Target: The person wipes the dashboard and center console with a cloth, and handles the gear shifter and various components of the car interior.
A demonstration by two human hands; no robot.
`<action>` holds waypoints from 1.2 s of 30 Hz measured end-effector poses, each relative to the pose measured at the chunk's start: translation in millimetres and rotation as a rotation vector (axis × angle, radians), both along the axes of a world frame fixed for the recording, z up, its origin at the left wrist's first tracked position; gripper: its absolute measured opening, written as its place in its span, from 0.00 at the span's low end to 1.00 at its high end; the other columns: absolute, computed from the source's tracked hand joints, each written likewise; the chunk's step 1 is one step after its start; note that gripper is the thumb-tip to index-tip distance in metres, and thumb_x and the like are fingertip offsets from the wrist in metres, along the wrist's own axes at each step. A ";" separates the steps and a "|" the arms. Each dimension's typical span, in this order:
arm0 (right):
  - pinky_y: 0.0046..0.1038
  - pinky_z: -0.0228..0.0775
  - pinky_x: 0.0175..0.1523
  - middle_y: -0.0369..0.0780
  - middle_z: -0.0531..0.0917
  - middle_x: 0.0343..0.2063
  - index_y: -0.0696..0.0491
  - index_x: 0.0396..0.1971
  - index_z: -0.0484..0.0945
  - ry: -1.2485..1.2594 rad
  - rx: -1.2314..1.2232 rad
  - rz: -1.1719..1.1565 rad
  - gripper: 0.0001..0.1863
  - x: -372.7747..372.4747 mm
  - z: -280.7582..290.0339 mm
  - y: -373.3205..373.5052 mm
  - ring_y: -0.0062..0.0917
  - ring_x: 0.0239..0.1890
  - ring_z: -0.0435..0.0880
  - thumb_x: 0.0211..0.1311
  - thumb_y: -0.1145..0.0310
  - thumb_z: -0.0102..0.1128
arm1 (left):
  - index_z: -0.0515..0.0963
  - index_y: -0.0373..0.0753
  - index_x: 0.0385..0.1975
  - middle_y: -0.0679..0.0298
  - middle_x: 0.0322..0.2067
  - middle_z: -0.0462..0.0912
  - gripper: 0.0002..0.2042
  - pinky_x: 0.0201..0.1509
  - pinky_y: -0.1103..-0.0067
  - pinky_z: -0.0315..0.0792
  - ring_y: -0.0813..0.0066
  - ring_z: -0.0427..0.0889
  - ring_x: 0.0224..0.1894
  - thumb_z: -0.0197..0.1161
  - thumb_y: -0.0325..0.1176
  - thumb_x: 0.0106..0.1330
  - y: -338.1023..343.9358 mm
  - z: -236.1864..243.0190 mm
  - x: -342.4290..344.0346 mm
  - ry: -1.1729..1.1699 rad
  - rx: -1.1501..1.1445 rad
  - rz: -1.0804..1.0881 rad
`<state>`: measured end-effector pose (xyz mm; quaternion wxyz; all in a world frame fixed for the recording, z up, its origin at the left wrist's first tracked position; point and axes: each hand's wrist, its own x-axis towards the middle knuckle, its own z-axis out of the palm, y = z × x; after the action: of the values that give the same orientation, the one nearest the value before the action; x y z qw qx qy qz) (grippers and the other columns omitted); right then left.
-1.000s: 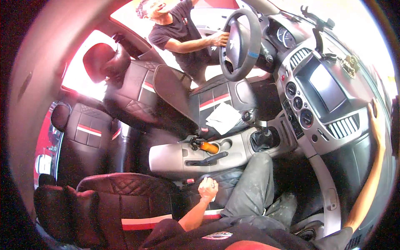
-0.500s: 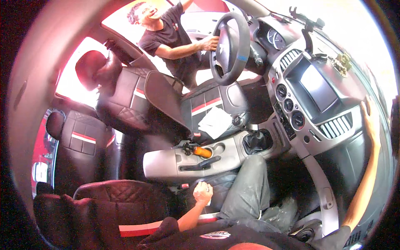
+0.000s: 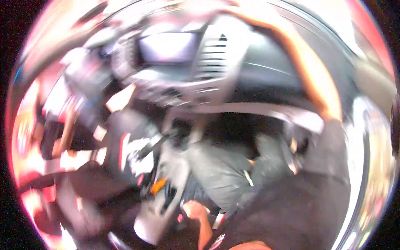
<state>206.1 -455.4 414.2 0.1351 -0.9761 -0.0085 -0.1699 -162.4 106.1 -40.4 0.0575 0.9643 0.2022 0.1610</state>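
Observation:
The whole picture is smeared by motion. My left hand [image 3: 194,209] is curled closed above the passenger seat, beside the centre console [image 3: 175,164]; whatever may be in its fingers is hidden. With my arm stretched forward, my right hand [image 3: 235,12] lies across the top of the dashboard [image 3: 266,58], its fingers blurred but extended. In the console, near my left hand, stands an orange-handled object [image 3: 158,186] next to the dark handbrake lever [image 3: 168,195]. A crumpled white sheet [image 3: 142,163], paper or cloth, lies on the driver's seat.
The dashboard screen [image 3: 170,48] and an air vent [image 3: 212,58] are ahead. The gear lever [image 3: 179,133] rises from the console. A co-worker's blurred arm [image 3: 68,129] shows at the driver's side. My grey-trousered leg [image 3: 218,166] is bent beside the console.
The view has swung toward the right and the dashboard now lies ahead. My left hand stays closed by the console, my right stays on the dashboard. The co-worker is now only partly visible.

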 end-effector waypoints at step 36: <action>0.39 0.52 0.74 0.50 0.65 0.68 0.54 0.66 0.67 -0.103 -0.244 -0.165 0.42 0.1 -33.5 -63.5 0.42 0.70 0.63 0.67 0.33 0.42 | 0.69 0.31 0.24 0.45 0.25 0.70 0.11 0.34 0.56 0.65 0.41 0.72 0.31 0.54 0.32 0.64 -49.8 31.8 32.7 -0.173 -0.212 -0.162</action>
<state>206.2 -519.0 380.8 0.0002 -0.9726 0.0443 -0.2281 -129.6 56.3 -8.6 0.1891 0.9484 0.1341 0.2162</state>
